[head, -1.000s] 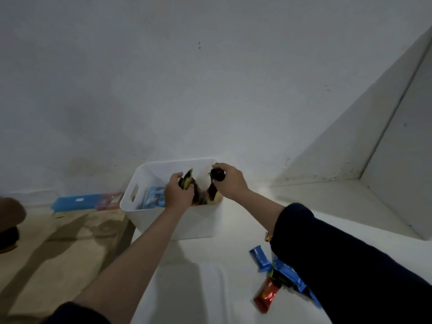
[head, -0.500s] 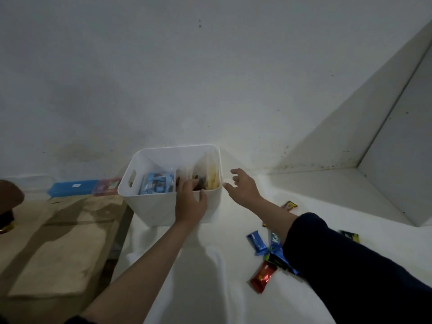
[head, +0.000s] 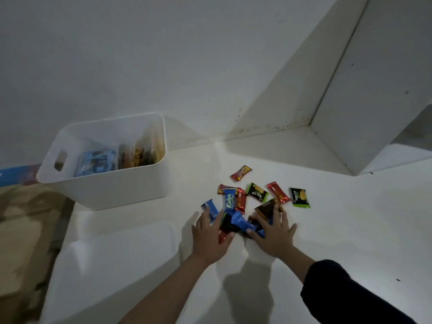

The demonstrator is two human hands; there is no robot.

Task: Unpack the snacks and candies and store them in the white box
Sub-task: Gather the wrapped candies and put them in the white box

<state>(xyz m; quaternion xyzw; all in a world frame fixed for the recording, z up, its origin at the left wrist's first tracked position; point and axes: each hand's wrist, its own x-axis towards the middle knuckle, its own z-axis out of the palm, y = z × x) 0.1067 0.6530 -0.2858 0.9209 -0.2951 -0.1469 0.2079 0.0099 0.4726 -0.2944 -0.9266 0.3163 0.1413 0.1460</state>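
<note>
The white box (head: 109, 190) stands on the white surface at the left, with blue packets and orange-brown snack bags inside. To its right lies a loose pile of small snack packets: a blue Kalpa bar (head: 229, 201), red wrappers (head: 240, 173), green-and-black Nextar packs (head: 299, 197). My left hand (head: 211, 237) lies flat against the left side of the pile, fingers spread. My right hand (head: 273, 232) rests spread on the pile's right side, over a dark packet (head: 266, 209). Neither hand has closed on a packet.
A white wall rises behind the box, and a white cabinet corner (head: 374, 101) juts out at the right. A white lid (head: 112, 260) lies near the table's left edge. Beyond that edge is a brown floor (head: 23, 230) with a blue box (head: 14, 175).
Both hands have left the white box and dropped to the pile of packets on the table. The view has tilted down and to the right.
</note>
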